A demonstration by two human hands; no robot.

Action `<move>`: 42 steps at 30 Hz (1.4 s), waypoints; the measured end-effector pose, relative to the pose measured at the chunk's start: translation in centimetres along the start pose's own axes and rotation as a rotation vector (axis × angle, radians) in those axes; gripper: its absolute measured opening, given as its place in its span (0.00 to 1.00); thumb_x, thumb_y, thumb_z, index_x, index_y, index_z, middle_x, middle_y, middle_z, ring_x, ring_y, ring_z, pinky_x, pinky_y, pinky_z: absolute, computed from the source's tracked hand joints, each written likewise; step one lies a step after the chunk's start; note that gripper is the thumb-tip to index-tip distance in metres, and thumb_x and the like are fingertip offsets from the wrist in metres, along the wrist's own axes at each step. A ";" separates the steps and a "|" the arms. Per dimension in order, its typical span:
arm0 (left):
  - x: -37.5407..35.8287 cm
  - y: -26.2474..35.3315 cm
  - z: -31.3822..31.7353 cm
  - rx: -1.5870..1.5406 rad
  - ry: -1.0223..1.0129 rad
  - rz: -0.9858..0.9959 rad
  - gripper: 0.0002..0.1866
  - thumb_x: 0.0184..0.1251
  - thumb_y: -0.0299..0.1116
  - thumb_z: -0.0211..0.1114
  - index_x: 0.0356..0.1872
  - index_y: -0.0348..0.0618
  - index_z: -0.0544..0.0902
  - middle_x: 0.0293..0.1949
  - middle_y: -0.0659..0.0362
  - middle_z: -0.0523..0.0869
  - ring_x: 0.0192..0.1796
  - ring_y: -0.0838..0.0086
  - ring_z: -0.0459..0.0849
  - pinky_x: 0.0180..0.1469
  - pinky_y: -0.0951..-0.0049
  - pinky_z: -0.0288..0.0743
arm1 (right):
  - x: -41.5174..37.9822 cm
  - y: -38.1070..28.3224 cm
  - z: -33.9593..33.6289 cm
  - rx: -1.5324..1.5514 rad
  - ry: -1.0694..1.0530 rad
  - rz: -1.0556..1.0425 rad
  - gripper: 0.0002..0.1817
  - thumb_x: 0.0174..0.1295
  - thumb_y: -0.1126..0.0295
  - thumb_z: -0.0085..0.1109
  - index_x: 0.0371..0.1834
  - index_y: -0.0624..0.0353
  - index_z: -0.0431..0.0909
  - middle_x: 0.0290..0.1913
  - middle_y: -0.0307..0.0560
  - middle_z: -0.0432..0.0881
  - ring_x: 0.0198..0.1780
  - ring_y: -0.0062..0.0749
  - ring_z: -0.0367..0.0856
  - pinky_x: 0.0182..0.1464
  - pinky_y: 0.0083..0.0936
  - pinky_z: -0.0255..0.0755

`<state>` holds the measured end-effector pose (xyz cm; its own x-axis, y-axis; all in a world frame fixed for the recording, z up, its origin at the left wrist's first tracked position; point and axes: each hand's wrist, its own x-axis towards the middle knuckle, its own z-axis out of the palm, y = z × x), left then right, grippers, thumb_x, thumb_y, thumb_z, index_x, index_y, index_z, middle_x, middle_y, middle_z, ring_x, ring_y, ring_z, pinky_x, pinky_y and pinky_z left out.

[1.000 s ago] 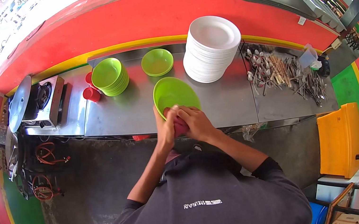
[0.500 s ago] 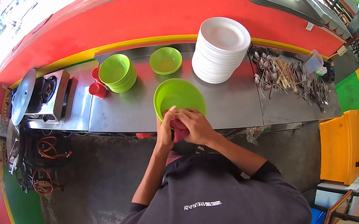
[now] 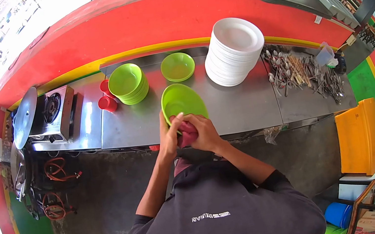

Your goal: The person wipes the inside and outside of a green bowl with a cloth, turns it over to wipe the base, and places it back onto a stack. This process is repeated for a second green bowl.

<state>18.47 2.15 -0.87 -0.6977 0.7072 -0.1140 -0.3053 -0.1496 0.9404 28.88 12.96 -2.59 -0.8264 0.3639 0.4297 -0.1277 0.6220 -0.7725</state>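
We hold a green bowl (image 3: 188,101) at the near edge of the steel tabletop (image 3: 246,109), tilted, its open side up and facing us. Left hand (image 3: 168,139): grip clamped on the bowl's rim at 7 o'clock, thumb crossing toward the inside. Right hand (image 3: 204,133): grip closed on a bunched red cloth (image 3: 187,133) at the bowl's near rim, 5 to 6 o'clock. The two hands lie close together; we cannot tell how the fingers beneath are placed.

Positions, taken from the held bowl: at 12 o'clock, another green bowl (image 3: 177,67), upright; at 10, a stack of green bowls (image 3: 128,84), with red cups (image 3: 107,104) just beside it; at 9, well apart, a gas stove (image 3: 52,113); at 2, a tall stack of white plates (image 3: 235,53); at 3, a spread of cutlery (image 3: 297,71), many pieces overlapping.
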 end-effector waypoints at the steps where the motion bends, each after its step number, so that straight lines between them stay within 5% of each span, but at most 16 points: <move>1: -0.3 0.9 0.1 0.039 0.007 0.000 0.32 0.74 0.40 0.63 0.73 0.38 0.65 0.59 0.53 0.80 0.59 0.70 0.80 0.66 0.67 0.71 | 0.1 0.1 0.5 0.094 -0.006 0.094 0.33 0.43 0.68 0.80 0.57 0.51 0.78 0.54 0.49 0.86 0.56 0.51 0.84 0.61 0.42 0.74; 2: -0.4 1.6 -0.2 0.077 0.014 0.001 0.33 0.74 0.40 0.64 0.74 0.38 0.64 0.59 0.53 0.80 0.59 0.70 0.80 0.66 0.67 0.71 | 0.2 0.1 1.0 0.188 -0.012 0.188 0.32 0.43 0.68 0.79 0.57 0.51 0.78 0.53 0.49 0.86 0.56 0.53 0.84 0.62 0.42 0.74; 7: 2.1 3.5 -6.1 0.037 0.040 0.044 0.28 0.75 0.42 0.62 0.69 0.35 0.72 0.58 0.53 0.82 0.59 0.70 0.80 0.64 0.69 0.72 | 1.5 -0.2 1.8 -0.111 -0.021 -0.065 0.35 0.42 0.66 0.81 0.57 0.51 0.78 0.54 0.47 0.86 0.57 0.52 0.84 0.61 0.41 0.75; 15: 2.1 5.5 -8.1 0.062 0.048 0.133 0.34 0.74 0.41 0.67 0.74 0.35 0.66 0.60 0.52 0.82 0.62 0.69 0.79 0.68 0.68 0.70 | 5.7 -4.0 7.2 -0.120 -0.033 -0.059 0.32 0.43 0.73 0.74 0.57 0.51 0.78 0.54 0.47 0.85 0.58 0.52 0.83 0.59 0.43 0.76; 22: 3.7 8.6 -15.2 -0.015 0.010 0.052 0.26 0.76 0.42 0.63 0.66 0.35 0.76 0.58 0.55 0.84 0.57 0.73 0.82 0.60 0.72 0.75 | 6.3 -3.4 10.3 -0.189 -0.053 -0.154 0.37 0.39 0.65 0.83 0.58 0.53 0.78 0.55 0.49 0.86 0.57 0.52 0.84 0.61 0.45 0.76; 31: 3.1 5.9 -15.0 0.021 0.041 -0.004 0.35 0.70 0.39 0.71 0.72 0.33 0.68 0.57 0.50 0.84 0.58 0.69 0.82 0.60 0.69 0.76 | 6.7 -4.3 13.2 -0.075 -0.102 -0.021 0.38 0.38 0.63 0.85 0.57 0.53 0.78 0.56 0.49 0.84 0.60 0.53 0.82 0.64 0.43 0.73; 42: 1.4 6.3 -16.9 -0.049 0.224 0.026 0.27 0.73 0.40 0.65 0.67 0.35 0.73 0.52 0.55 0.84 0.56 0.73 0.81 0.58 0.72 0.75 | 8.6 -4.8 14.5 -0.151 -0.289 -0.141 0.33 0.41 0.66 0.82 0.54 0.54 0.79 0.53 0.49 0.85 0.57 0.53 0.82 0.62 0.43 0.74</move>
<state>4.66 -9.45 -0.55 -0.8307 0.5322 -0.1635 -0.3126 -0.2028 0.9280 14.42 3.11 -1.96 -0.9304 0.0693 0.3599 -0.1867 0.7554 -0.6281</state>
